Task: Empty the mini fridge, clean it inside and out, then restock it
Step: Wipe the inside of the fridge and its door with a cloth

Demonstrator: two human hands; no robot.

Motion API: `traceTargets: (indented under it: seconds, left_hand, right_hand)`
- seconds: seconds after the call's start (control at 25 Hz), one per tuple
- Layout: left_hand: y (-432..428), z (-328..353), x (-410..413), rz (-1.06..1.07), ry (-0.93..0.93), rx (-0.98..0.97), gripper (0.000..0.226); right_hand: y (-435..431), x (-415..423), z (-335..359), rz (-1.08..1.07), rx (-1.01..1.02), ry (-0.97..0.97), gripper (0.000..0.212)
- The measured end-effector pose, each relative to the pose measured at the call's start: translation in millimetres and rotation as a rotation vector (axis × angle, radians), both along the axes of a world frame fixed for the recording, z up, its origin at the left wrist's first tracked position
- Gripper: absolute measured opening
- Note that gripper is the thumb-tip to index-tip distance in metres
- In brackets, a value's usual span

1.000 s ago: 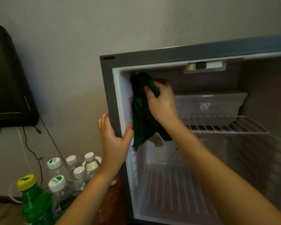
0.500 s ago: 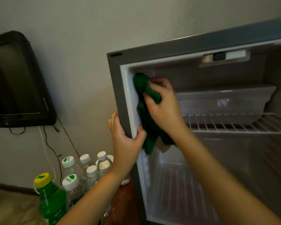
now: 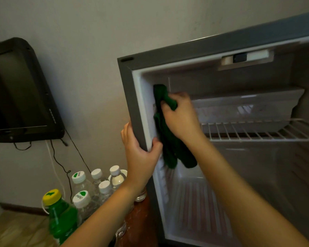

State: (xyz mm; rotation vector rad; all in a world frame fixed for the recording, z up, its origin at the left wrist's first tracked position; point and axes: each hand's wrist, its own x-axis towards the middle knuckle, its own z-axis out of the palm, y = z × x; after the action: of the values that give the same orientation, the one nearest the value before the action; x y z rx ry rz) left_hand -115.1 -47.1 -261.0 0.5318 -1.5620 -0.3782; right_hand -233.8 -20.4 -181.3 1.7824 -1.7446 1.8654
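Note:
The grey mini fridge (image 3: 212, 49) stands open, its white interior holding no food or drinks. My right hand (image 3: 182, 116) presses a dark green cloth (image 3: 169, 145) against the inner left wall, just below the top corner; the cloth's loose end hangs down. My left hand (image 3: 139, 150) grips the fridge's left front edge, thumb inside and fingers wrapped around the outside. A clear plastic tray (image 3: 248, 107) rests on the white wire shelf (image 3: 257, 131) to the right of the cloth.
Several water bottles with white caps (image 3: 89, 186) and a green bottle with a yellow cap (image 3: 61, 214) stand on the floor left of the fridge. A black TV (image 3: 20, 91) hangs on the wall at left, cables dangling beneath it.
My right hand and the cloth have slid down the inner left wall from the top corner. My left hand keeps its grip on the fridge edge. The camera has shifted left.

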Motion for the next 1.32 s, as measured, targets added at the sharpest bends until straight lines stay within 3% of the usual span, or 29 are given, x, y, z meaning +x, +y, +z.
traceTargets:
  seconds: [0.12,0.24,0.32,0.48,0.56,0.68,0.76,1.0,1.08,1.16,1.24,1.32]
  left_hand:
    - [0.3,-3.0,1.0,-0.078,0.024,0.009,0.063]
    - [-1.7,-3.7,1.8,-0.128,0.08,-0.017,0.064]
    - [-0.4,-1.3,0.9,-0.137,0.103,-0.015,0.054]
    - [5.0,2.0,-1.6,-0.128,0.102,0.021,0.043]
    - [2.2,-0.5,-0.1,-0.126,0.1,0.028,0.044]
    - [-7.1,-3.4,1.5,-0.108,0.097,0.057,0.043]
    - [-6.0,-3.1,0.9,-0.111,0.112,0.049,0.041]
    - [1.1,-2.2,-1.3,-0.093,0.114,0.014,0.041]
    - [-7.3,-8.2,-0.2,-0.049,0.098,0.032,0.042]
    - [-14.2,-13.6,1.3,0.015,0.064,0.026,0.04]
    - [-11.3,-10.3,0.9,-0.035,0.099,0.032,0.037]
    - [-6.3,-6.5,-0.8,-0.044,0.129,0.04,0.048]
  right_hand:
    - [-2.0,5.4,-8.2,0.088,0.04,-0.124,0.011]
    - [41.0,39.7,-37.6,0.136,-0.187,-0.032,0.039]
    - [26.7,32.4,-25.7,0.063,-0.263,0.056,0.039]
    - [-31.3,-2.6,24.9,-0.053,0.008,-0.203,0.029]
    - [-18.9,7.1,12.2,-0.058,0.064,-0.182,0.023]
    - [37.9,45.8,-23.7,0.113,-0.111,-0.112,0.031]
    - [36.8,43.2,-19.9,0.116,-0.248,-0.064,0.036]
    - [-18.3,4.5,7.7,-0.067,0.023,-0.158,0.022]
    - [13.1,24.3,-14.8,0.038,-0.023,-0.101,0.019]
    - [43.7,47.5,-28.0,0.172,-0.18,-0.086,0.037]
    - [34.9,45.4,-20.8,0.133,-0.307,-0.058,0.045]
    - [-0.5,24.3,-3.2,0.021,-0.23,-0.063,0.041]
